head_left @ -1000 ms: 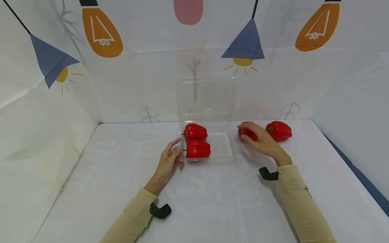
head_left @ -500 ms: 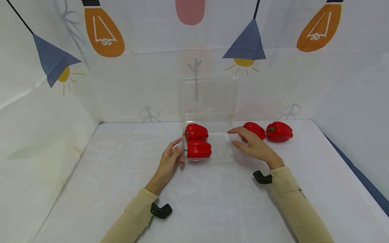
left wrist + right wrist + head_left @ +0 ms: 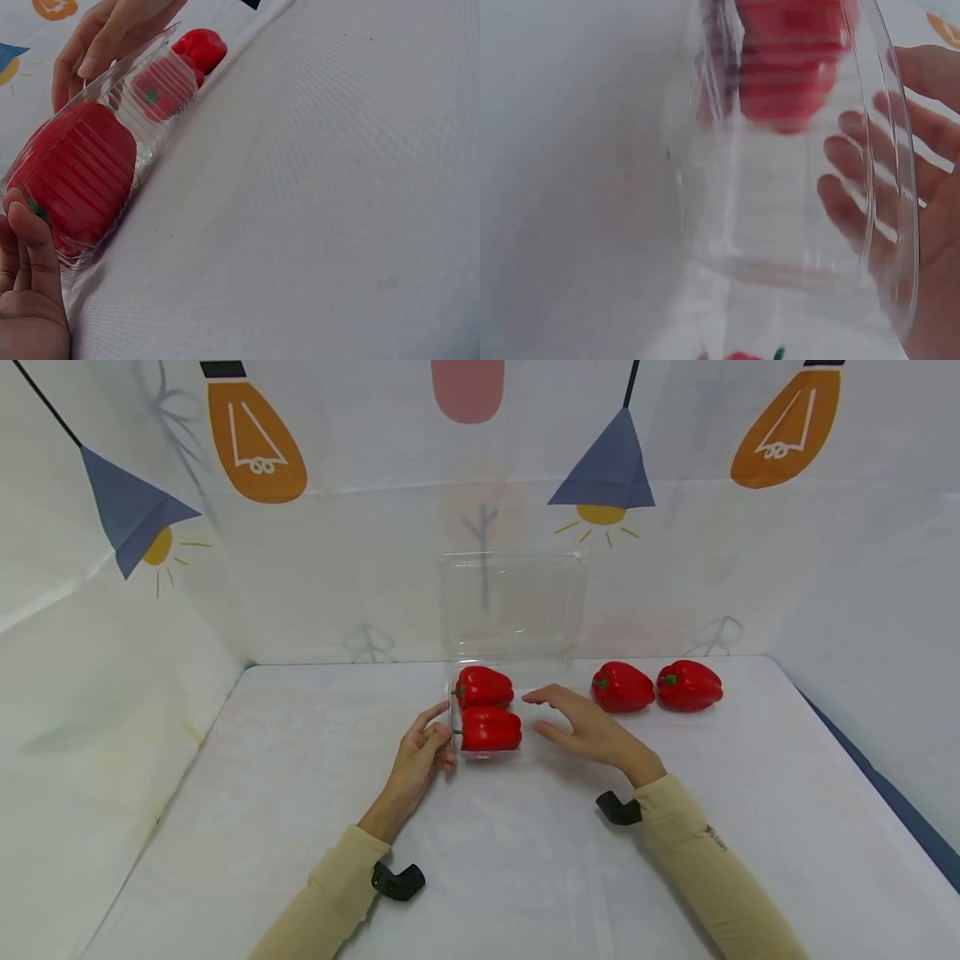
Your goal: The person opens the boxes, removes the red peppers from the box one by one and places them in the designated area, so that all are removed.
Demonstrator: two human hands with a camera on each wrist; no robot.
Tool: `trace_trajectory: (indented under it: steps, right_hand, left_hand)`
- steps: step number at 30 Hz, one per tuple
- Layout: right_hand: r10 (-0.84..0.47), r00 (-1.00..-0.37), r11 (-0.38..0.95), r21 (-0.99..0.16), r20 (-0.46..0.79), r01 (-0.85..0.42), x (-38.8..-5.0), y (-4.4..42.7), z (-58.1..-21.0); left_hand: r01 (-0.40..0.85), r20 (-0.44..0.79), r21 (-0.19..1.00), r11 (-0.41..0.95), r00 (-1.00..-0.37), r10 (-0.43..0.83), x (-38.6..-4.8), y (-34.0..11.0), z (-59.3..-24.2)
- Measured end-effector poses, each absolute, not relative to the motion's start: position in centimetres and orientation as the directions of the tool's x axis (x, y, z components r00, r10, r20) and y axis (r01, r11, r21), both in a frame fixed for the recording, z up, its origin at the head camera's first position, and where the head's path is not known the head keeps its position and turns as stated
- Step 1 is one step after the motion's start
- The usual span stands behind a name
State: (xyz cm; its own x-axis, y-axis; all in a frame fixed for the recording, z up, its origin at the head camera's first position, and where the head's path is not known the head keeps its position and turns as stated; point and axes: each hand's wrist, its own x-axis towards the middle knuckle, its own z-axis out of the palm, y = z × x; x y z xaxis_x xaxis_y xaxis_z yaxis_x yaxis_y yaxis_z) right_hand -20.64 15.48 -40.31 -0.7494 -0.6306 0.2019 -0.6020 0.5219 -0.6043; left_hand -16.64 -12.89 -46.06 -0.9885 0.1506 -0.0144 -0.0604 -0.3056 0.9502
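Observation:
The clear hinged container (image 3: 546, 745) has its lid (image 3: 513, 602) raised at the back. Two red peppers (image 3: 483, 687) (image 3: 491, 729) lie one behind the other in its left half, stems to the left. My left hand (image 3: 412, 760) touches the container's left edge; in the left wrist view its fingers (image 3: 34, 232) rest by the end wall near a pepper (image 3: 86, 180). My right hand (image 3: 592, 731) hovers over the container's right half with fingers spread, holding nothing. The right wrist view shows the right hand (image 3: 922, 172) partly through the clear plastic.
Two more red peppers (image 3: 622, 687) (image 3: 689, 685) lie side by side on the white table (image 3: 480, 860), right of the container near the back edge. A white printed cloth (image 3: 360, 568) stands behind the table, with more cloth at both sides.
My right hand has come off the nearer loose pepper and moved left over the container, empty. That pepper now lies slightly further right, close to the other. The left hand has stayed put.

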Motion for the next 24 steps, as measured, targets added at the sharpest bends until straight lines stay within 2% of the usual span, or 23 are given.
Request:
trace_trajectory:
  steps: [7,16,24]
  right_hand:
    - [-0.648,-0.739,0.537,-0.576,0.186,-0.616,-20.3,13.4,-40.4]
    - [-0.651,-0.751,0.557,-0.604,0.109,-0.571,-20.3,11.4,-40.3]
    - [-0.66,-0.739,0.519,-0.63,0.134,-0.578,-20.4,11.1,-40.8]
  left_hand:
    - [-0.054,-0.007,0.952,-0.303,-0.988,0.156,-16.7,-12.8,-46.0]
    - [-0.067,-0.027,0.95,-0.306,-0.991,0.135,-16.8,-13.0,-45.7]
    - [-0.083,-0.033,0.943,-0.323,-0.987,0.159,-16.7,-12.9,-45.9]
